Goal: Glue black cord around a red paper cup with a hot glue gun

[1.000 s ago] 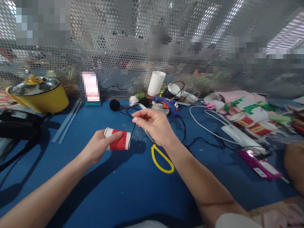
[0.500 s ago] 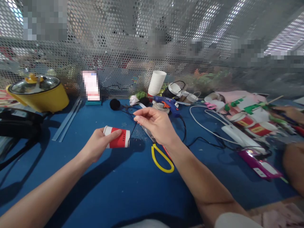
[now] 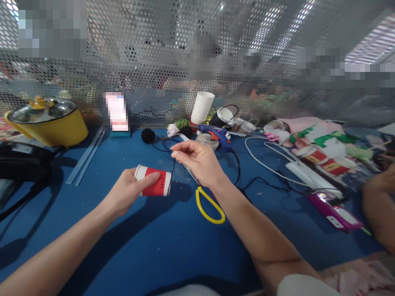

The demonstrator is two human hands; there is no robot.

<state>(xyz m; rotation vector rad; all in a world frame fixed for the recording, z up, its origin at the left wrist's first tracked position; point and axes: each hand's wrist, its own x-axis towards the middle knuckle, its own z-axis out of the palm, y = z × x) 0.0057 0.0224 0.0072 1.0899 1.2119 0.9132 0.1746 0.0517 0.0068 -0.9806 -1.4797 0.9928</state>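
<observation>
My left hand is closed around a red and white paper cup lying sideways, thumb along its printed side. Black yarn runs from the cup's right-hand edge up to my right hand, which pinches it between thumb and fingertips. A dark strand also lies along that edge of the cup. On the table behind sits a ball of black yarn, with a loose strand trailing toward my right hand. Under my right wrist are scissors with a yellow handle, partly hidden by the arm.
A blue glue gun and stacked white cups stand behind my right hand. A yellow pot is at the left, a phone at the back. Power strips and cables lie right, near another person's arm.
The cup in my left hand has tilted slightly and shifted a little right and down. My right hand still pinches the yarn. The other person's hand at the right has drawn back.
</observation>
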